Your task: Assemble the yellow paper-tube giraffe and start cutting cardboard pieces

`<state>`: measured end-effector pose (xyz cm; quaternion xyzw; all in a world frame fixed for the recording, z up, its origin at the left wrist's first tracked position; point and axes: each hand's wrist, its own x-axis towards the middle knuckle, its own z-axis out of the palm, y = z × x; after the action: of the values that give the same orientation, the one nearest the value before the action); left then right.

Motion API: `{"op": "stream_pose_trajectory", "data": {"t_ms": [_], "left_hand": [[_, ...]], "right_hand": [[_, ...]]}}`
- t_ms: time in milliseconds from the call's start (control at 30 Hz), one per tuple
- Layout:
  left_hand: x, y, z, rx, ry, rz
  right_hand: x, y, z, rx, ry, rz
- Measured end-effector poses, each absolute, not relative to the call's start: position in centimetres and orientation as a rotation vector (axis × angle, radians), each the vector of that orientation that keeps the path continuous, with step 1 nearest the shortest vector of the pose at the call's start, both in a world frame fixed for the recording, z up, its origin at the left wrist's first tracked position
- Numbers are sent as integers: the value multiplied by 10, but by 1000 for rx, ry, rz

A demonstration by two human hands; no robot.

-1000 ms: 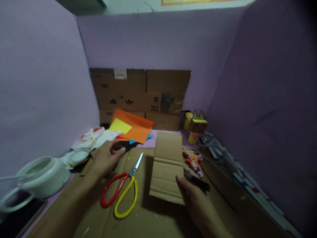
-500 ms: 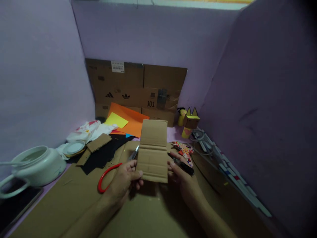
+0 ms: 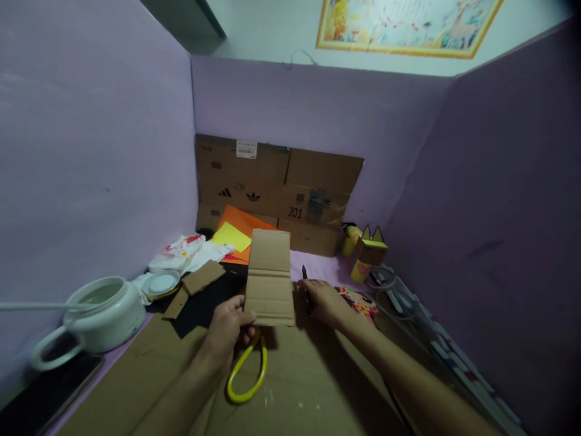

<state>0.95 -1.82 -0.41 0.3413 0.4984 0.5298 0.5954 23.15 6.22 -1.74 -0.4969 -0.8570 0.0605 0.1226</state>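
Note:
My left hand [image 3: 227, 333] is closed on the lower left edge of a folded-looking piece of cardboard [image 3: 270, 275], thumb in front and fingers behind. Crease lines run across the cardboard, which is tilted up toward me. Just right of it, my right hand [image 3: 324, 300] grips a slim black pen [image 3: 304, 272], its upper end pointing away from me. Below the cardboard's bottom edge a yellow loop handle [image 3: 247, 393] shows; whatever it joins is hidden behind my hand and the cardboard.
Black paper [image 3: 195, 318], cardboard scraps [image 3: 204, 277] and a white enamel pot [image 3: 109, 315] lie to the left. Orange paper [image 3: 240, 219] and a printed carton panel [image 3: 267, 181] are behind. At right are patterned paper [image 3: 361, 303], a yellow-and-brown paper figure [image 3: 373, 249] and a cable [image 3: 393, 297].
The view has tipped upward. My right hand has turned, and the pen now stands steeper. The red scissors handle is out of sight; a yellow loop handle shows below the cardboard.

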Motion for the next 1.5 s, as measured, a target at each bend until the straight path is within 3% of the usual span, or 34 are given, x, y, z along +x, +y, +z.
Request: {"op": "stream_pose_trajectory", "data": {"t_ms": [367,667,867,1200,1367,1500], "left_hand": [[6,-15,-11,842,1125,1194],[30,-40,-3,825,1162,906],[44,-66,-14,912,1271,635],[10,-79,8,1892,1515,451],[-45,-22,28,1928,2220,531],[-89,31,20,1973,2434,230]], "right_hand": [[230,121,-18,-1549,-2354,265],[265,35,-1,-1482,-1439,479],[271,-12,-7,-1426,-1171,753],[251,10,-43,-1245,-1337,875],[248,-7,-27,-1468,-1598,595],[254,-31,-16,-1517,-1658,526]]}}
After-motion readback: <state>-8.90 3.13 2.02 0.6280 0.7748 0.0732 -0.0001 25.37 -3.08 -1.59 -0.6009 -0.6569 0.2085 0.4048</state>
